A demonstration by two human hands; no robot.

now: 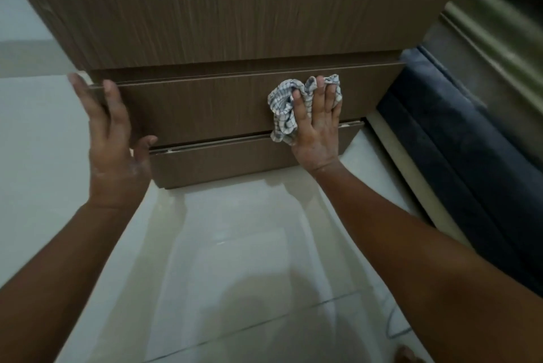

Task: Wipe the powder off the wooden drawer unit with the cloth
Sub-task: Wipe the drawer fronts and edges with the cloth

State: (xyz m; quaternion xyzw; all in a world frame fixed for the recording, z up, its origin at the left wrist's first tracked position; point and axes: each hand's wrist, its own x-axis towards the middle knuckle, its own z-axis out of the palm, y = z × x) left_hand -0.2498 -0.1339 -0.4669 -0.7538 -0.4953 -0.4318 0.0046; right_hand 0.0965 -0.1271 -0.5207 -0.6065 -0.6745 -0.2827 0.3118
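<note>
Drawer unit: I see the brown wooden drawer unit (223, 24) standing on the pale tiled floor (235, 245), two drawer fronts facing me.
Cloth: the checked cloth (283, 109) is bunched against the upper drawer front (205, 104), right of its middle, hanging down to the gap above the lower drawer.
Right hand: my right hand (316, 127) lies flat on the cloth, fingers spread, pressing it to the wood.
Left hand: my left hand (113, 139) is open, fingers along the upper drawer's left edge, thumb under its lower corner, well apart from the cloth.
Powder: pale dusting shows on both hands.
</note>
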